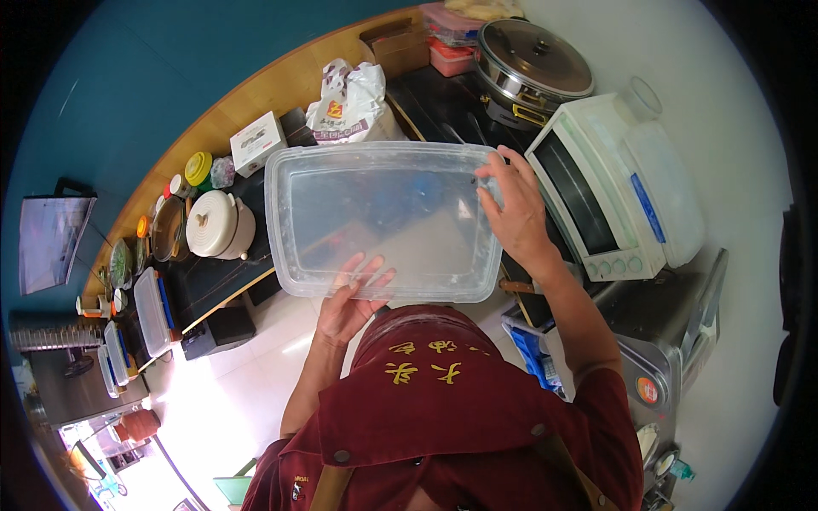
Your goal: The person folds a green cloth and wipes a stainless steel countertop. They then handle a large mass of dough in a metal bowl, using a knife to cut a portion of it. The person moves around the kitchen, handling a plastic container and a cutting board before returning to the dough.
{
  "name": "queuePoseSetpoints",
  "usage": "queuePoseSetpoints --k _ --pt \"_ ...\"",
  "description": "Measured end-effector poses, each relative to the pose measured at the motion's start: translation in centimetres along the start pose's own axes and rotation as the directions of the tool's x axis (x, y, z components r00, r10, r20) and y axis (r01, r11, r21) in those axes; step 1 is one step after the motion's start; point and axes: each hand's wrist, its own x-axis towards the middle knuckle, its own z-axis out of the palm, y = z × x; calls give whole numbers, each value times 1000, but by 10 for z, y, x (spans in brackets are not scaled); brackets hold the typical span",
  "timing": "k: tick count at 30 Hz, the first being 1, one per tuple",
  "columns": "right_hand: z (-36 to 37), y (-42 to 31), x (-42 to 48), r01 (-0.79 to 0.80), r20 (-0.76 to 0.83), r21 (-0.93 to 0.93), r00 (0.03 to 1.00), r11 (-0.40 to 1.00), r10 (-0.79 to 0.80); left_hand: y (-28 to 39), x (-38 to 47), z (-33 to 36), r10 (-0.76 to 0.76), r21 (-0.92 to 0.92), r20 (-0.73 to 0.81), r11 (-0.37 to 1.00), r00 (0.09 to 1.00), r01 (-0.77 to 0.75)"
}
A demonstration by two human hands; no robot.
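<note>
A large rectangular lid or shallow tub of clear plastic (383,217) spans the middle of the view in front of me, its rim scuffed and whitish. My left hand (353,300) supports it from below at the near edge, the fingers showing through the plastic. At the upper right corner, my right hand (514,204) has its fingers curled over the rim, with the thumb against the plastic. Floor and counter show dimly through it. I wear a dark red apron (434,409) that bears yellow writing.
On the black counter stand a cream lidded pot (220,227), a white box (257,144), a white plastic bag (354,105) and an electric pan with a glass lid (535,61). A white toaster oven (594,191) stands at the right, near my right hand.
</note>
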Motion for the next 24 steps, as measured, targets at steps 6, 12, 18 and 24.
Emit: queuePoseSetpoints --k 6,12,18,24 --pt "3 -1 -2 7 -7 33 1000 999 -7 2 -5 -4 -15 -9 1 1000 1000 15" --pt "2 5 -5 62 -41 128 998 990 -57 1 -8 -3 23 0 -17 1000 1000 -23" --pt "-6 -2 -8 -102 -167 342 972 934 167 -1 -7 -4 19 -15 -2 1000 1000 -19" --pt "-14 -16 -37 -385 178 776 894 500 412 -2 -7 -11 1 -106 15 994 1000 0"
